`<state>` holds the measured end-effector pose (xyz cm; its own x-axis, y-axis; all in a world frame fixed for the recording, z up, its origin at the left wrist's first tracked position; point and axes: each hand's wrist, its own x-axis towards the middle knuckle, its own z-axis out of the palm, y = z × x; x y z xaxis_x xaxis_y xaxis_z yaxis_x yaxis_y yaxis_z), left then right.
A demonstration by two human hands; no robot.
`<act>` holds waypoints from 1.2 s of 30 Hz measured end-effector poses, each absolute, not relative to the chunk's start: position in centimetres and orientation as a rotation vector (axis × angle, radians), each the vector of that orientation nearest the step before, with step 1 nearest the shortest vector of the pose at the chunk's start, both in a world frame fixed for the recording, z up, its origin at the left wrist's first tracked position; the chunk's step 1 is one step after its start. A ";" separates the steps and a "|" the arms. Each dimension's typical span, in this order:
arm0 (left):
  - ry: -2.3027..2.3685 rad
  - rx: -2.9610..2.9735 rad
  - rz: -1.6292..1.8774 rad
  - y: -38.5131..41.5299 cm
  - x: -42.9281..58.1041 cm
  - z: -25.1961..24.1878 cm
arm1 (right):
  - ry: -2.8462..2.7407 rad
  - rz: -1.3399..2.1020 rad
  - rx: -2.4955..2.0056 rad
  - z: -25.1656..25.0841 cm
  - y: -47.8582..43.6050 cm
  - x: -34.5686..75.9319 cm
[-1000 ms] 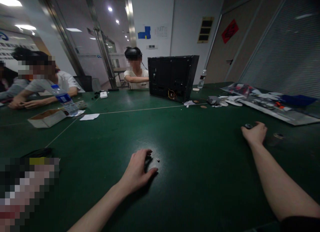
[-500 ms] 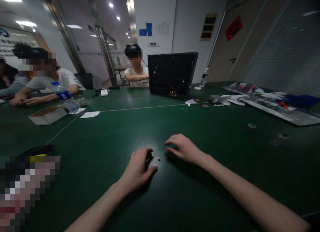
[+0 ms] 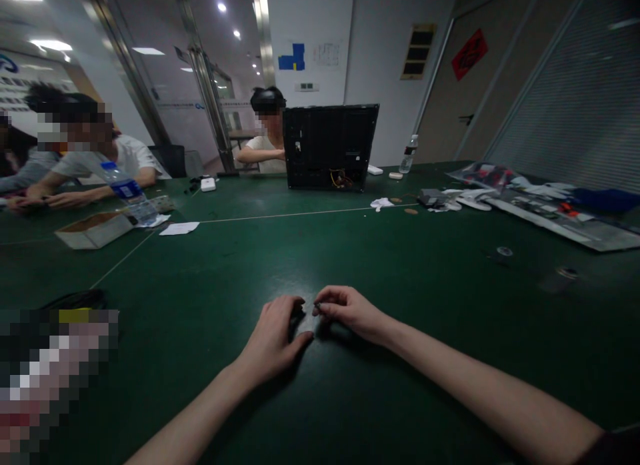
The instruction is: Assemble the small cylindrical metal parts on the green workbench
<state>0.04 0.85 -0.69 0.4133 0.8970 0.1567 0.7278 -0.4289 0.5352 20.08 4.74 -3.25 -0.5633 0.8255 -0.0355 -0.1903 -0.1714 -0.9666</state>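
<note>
My left hand [image 3: 275,335] rests on the green table [image 3: 380,265], fingers curled loosely around a small dark part I cannot make out. Beside it, my right hand [image 3: 345,308] pinches a tiny round metal piece [image 3: 317,307] between thumb and forefinger, just off the table. The fingertips of the two hands nearly touch.
A black computer case [image 3: 330,147] stands at the far side, held by a seated person. Two small round parts [image 3: 504,251] lie to the right. Panels and papers [image 3: 545,208] clutter the far right. A cardboard box [image 3: 94,229] and water bottle [image 3: 127,193] sit left, near other people.
My right hand came back from the round parts at the right to the centre and pinched up the tiny piece beside my left hand. The far person turned the computer case.
</note>
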 end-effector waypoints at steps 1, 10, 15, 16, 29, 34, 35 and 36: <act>1.394 2.292 0.603 0.8 0.1 -0.6 | -1.263 1.903 -0.740 -3.2 4.7 20.0; 1.379 2.320 0.654 0.9 0.0 -1.2 | -1.010 2.088 -0.653 -3.1 4.5 20.1; 1.386 2.309 0.646 0.8 0.3 -1.0 | -1.011 2.103 -0.668 -2.9 4.5 20.2; 1.386 2.307 0.636 0.8 0.3 -0.9 | -1.012 2.106 -0.664 -2.9 4.5 20.2; 1.400 2.291 0.599 0.9 0.7 -0.6 | -0.993 2.074 -0.643 -2.9 4.4 20.6; 1.390 2.308 0.641 0.9 0.7 -1.0 | -1.012 2.057 -0.640 -3.3 4.5 20.7; 1.388 2.307 0.647 0.9 0.7 -1.1 | -1.019 2.052 -0.639 -3.3 4.6 20.7; 1.386 2.307 0.650 0.9 0.7 -1.2 | -1.026 2.049 -0.638 -3.3 4.6 20.7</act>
